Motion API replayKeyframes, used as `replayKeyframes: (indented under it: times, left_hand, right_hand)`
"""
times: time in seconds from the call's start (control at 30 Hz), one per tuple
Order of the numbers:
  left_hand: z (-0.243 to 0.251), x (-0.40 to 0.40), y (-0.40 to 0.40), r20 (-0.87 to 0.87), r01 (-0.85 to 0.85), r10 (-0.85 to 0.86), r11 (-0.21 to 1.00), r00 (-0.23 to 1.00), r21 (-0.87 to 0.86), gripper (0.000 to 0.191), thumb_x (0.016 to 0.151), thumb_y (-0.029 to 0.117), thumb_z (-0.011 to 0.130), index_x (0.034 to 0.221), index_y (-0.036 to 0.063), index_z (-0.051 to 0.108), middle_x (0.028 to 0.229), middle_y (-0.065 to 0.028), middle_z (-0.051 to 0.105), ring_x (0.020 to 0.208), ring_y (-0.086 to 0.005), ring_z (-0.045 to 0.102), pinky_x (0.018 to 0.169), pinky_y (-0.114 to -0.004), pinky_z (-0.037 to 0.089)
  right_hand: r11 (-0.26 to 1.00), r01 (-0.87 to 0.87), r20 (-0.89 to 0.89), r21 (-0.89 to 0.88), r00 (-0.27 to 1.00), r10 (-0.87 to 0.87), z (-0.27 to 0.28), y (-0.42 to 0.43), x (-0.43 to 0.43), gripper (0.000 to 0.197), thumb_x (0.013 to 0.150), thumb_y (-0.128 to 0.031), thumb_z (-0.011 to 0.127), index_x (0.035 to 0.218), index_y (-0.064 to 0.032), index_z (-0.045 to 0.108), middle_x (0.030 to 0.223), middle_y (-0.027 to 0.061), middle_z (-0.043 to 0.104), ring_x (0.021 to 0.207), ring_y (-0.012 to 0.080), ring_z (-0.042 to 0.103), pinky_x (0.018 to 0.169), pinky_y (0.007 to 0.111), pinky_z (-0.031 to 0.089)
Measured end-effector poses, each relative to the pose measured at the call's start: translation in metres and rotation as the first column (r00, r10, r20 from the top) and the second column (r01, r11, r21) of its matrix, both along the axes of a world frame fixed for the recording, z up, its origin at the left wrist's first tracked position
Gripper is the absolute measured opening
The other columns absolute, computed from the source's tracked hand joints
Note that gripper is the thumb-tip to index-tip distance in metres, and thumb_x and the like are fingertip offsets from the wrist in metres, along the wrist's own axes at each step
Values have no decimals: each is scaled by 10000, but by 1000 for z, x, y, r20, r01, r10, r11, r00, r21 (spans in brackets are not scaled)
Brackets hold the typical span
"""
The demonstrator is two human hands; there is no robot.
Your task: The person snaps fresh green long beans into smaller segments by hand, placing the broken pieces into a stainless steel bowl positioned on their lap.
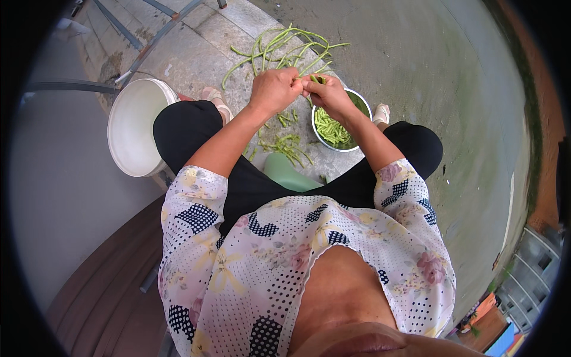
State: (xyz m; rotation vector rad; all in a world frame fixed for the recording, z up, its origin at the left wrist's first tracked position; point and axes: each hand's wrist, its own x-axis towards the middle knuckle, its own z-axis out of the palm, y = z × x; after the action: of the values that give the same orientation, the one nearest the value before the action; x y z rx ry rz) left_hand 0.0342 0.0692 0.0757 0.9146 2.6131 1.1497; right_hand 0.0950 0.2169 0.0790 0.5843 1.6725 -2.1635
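Both of my hands meet above the paved ground, fingertips close together. My left hand (275, 89) has its fingers closed around what looks like the end of a long green bean, mostly hidden by the fingers. My right hand (329, 93) pinches green bean pieces (322, 80) between thumb and fingers. Beyond the hands lies a loose heap of long green beans (263, 50). Under my right forearm stands a round metal bowl (315, 129) holding short bean pieces (329, 127). Bean scraps (289, 147) are scattered on the slabs nearer to me.
A white plastic bucket (134, 129) stands beside my left knee. Between my legs is a green plastic object (285, 172). A metal frame (151, 47) lies at the upper left. The stone slabs end at an edge, with greyish ground (446, 89) to the right.
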Motion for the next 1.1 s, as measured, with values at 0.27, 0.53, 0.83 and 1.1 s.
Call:
replayKeyframes:
  times: [0.27, 0.53, 0.83, 1.1]
  left_hand:
    - [16, -9, -1, -200, -18, 40, 994, 979, 106, 125, 715, 173, 558, 633, 80, 543, 567, -73, 574, 517, -250, 565, 472, -366, 439]
    - [15, -6, -20, -137, 22, -28, 999, 990, -45, 114, 702, 163, 536, 653, 60, 532, 570, -116, 555, 557, -311, 562, 519, -425, 449]
    - [8, -20, -28, 472, 128, -123, 992, 873, 22, 219, 690, 180, 668, 844, 45, 590, 665, -42, 603, 617, -115, 567, 561, -265, 444]
    - [9, -30, -15, 383, 186, -202, 979, 901, 79, 141, 738, 164, 625, 801, 41, 597, 626, -47, 590, 568, -112, 558, 526, -264, 435]
  right_hand:
    - [730, 305, 150, -611, 951, -272, -10, -24, -4, 89, 821, -143, 535, 765, -77, 513, 635, -16, 501, 426, 35, 324, 402, 177, 257]
    - [719, 410, 97, -562, 895, -434, -25, -27, 0, 127, 835, -179, 523, 855, -53, 525, 649, -22, 507, 421, 27, 312, 399, 178, 244]
    - [842, 242, 53, -482, 967, -247, -11, -20, 15, 193, 841, -177, 507, 922, -3, 529, 653, 4, 518, 406, 32, 295, 396, 176, 255]
    - [948, 110, 4, -300, 994, -114, -3, -14, 8, 188, 834, -150, 513, 926, -1, 581, 620, 2, 499, 420, 37, 312, 399, 177, 247]
